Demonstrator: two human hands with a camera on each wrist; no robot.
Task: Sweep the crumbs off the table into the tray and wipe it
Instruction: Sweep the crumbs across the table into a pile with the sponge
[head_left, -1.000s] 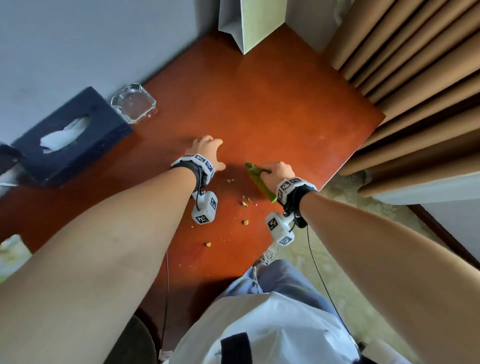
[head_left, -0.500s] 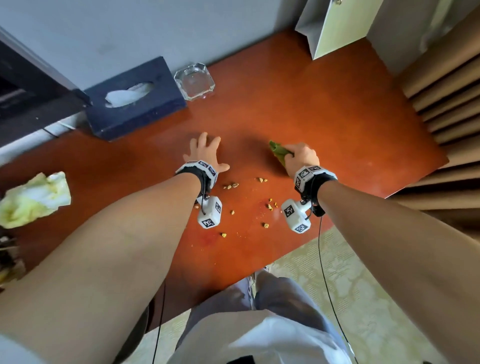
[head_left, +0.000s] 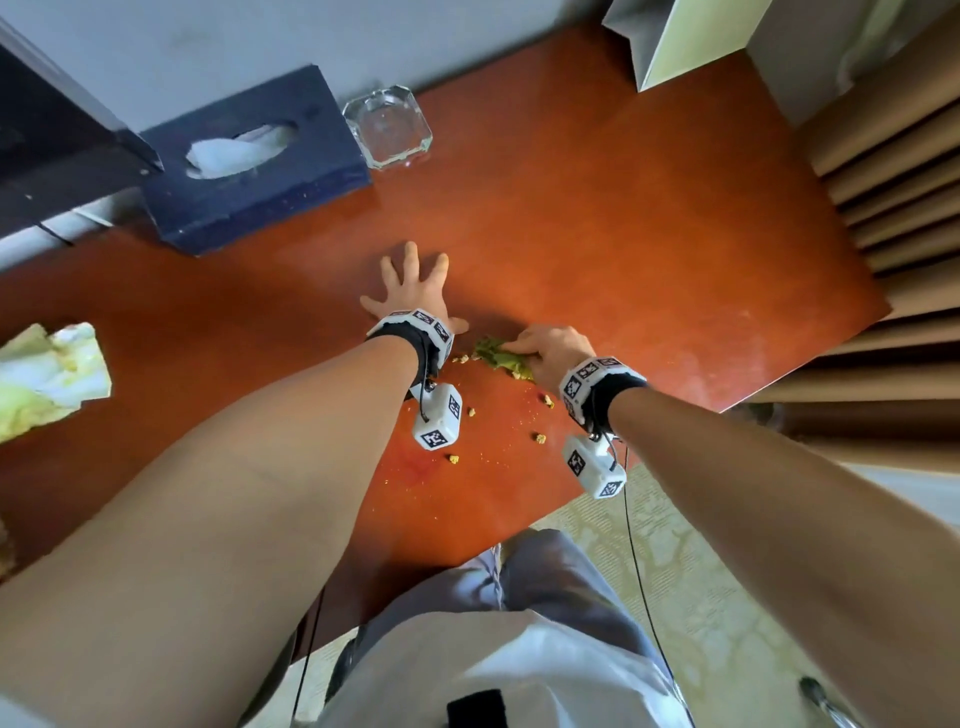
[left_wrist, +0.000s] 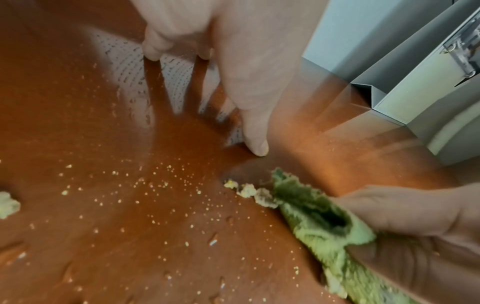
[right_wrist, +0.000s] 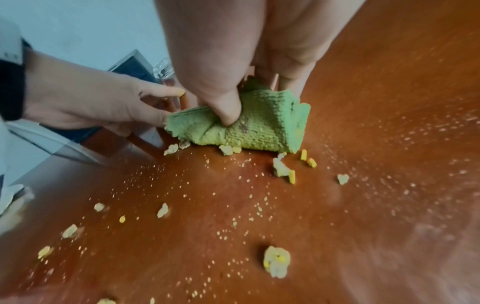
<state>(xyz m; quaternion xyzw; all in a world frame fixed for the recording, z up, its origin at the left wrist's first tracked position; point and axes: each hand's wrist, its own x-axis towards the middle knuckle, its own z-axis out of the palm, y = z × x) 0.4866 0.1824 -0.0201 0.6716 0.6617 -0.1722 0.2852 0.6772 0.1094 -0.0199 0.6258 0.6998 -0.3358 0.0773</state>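
Observation:
On the red-brown table (head_left: 597, 218) my right hand (head_left: 550, 348) grips a bunched green cloth (head_left: 501, 356) (right_wrist: 249, 127) (left_wrist: 319, 218) and presses it onto the wood, thumb dug into its folds. Several pale yellow crumbs (head_left: 540, 438) (right_wrist: 276, 261) (left_wrist: 246, 190) lie just in front of the cloth and toward the near edge, with fine specks around them. My left hand (head_left: 410, 286) (left_wrist: 228, 61) lies flat on the table with fingers spread, just left of the cloth, holding nothing. A clear glass ashtray-like tray (head_left: 387, 127) stands at the back.
A dark blue tissue box (head_left: 249, 161) sits beside the glass tray at the back left. A crumpled yellow-white cloth (head_left: 47, 379) lies at the far left. A pale paper bag (head_left: 680, 36) stands at the back right. Curtains (head_left: 893, 171) hang past the table's right edge.
My right hand has dragged the green cloth leftward and nearer, up against the crumbs by my left wrist. The left hand has stayed flat with fingers spread. The head view has shifted.

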